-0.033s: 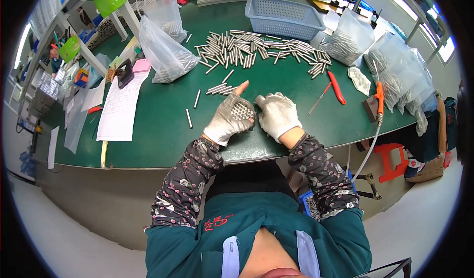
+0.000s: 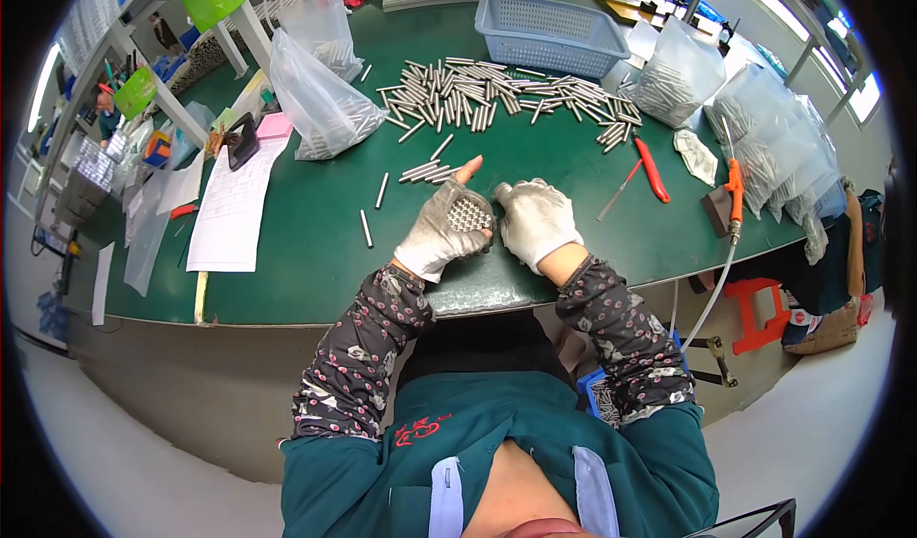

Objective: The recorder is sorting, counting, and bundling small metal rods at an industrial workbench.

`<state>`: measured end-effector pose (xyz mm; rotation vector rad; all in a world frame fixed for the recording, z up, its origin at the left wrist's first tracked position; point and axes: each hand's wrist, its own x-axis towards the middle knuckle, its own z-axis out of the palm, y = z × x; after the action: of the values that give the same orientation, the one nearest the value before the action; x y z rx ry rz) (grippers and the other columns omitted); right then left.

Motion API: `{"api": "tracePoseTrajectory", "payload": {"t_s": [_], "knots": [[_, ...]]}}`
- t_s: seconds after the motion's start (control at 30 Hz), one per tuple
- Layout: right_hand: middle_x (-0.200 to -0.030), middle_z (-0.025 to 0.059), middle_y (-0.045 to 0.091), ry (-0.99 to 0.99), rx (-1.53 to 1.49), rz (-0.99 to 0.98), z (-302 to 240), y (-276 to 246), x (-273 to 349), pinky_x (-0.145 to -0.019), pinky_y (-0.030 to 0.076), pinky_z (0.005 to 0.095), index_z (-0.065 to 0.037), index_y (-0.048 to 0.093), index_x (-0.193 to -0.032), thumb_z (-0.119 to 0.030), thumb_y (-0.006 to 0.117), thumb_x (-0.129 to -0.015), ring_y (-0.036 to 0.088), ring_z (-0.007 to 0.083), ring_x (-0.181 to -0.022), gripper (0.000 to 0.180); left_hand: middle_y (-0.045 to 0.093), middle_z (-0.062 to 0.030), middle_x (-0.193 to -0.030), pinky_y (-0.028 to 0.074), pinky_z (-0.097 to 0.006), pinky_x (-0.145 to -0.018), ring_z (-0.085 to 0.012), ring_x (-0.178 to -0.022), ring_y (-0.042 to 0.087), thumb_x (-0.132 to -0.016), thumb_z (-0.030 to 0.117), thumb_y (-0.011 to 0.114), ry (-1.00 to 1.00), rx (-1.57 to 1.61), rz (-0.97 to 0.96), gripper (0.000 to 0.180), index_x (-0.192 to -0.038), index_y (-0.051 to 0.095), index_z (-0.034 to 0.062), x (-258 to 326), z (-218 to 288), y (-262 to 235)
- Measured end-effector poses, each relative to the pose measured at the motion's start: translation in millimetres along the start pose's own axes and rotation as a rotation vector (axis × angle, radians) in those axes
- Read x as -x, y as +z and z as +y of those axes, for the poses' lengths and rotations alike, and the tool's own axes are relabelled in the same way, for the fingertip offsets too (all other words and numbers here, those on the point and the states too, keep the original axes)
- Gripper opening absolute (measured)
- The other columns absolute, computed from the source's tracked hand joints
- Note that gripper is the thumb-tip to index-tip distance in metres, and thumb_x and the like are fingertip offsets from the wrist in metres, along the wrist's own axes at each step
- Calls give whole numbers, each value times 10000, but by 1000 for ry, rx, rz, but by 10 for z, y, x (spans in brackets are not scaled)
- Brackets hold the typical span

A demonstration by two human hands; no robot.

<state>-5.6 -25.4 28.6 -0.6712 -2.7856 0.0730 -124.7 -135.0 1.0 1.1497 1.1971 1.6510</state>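
My left hand, in a white work glove with a bare thumb, is closed around a tight bundle of metal pins. Their round ends face up. Close beside it on the right, my gloved right hand rests low over the green table with its fingers curled in. Whatever those fingers may hold is hidden. Just beyond my left hand lie several loose metal pins. Two single pins, one of them the nearer pin, lie to its left.
A wide pile of pins spreads before a blue basket. Bags of pins stand left and right. A red-handled tool, a white cloth and an orange air gun lie right; paper sheets lie left.
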Motion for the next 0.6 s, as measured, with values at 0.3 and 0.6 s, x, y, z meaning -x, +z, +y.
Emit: {"api": "tracePoseTrajectory", "payload": {"t_s": [0.3, 0.6], "knots": [[-827, 147, 644, 84, -564, 155, 128, 77, -60, -704, 493, 338, -55, 631, -900, -83, 551, -715, 633, 270, -794, 203, 543, 21, -842, 440, -191, -709, -63, -749, 519, -614, -54, 692, -22, 1, 22, 908, -1397, 258, 96, 2, 46, 31], [-827, 41, 610, 79, -1129, 99, 99, 111, 115, -680, 472, 229, -5, 583, -942, -42, 619, -771, 559, 84, -757, 179, 525, 25, -850, 433, -189, -702, -58, -750, 507, -610, -81, 683, -14, -51, 36, 888, -1385, 292, 105, 9, 46, 30]]}}
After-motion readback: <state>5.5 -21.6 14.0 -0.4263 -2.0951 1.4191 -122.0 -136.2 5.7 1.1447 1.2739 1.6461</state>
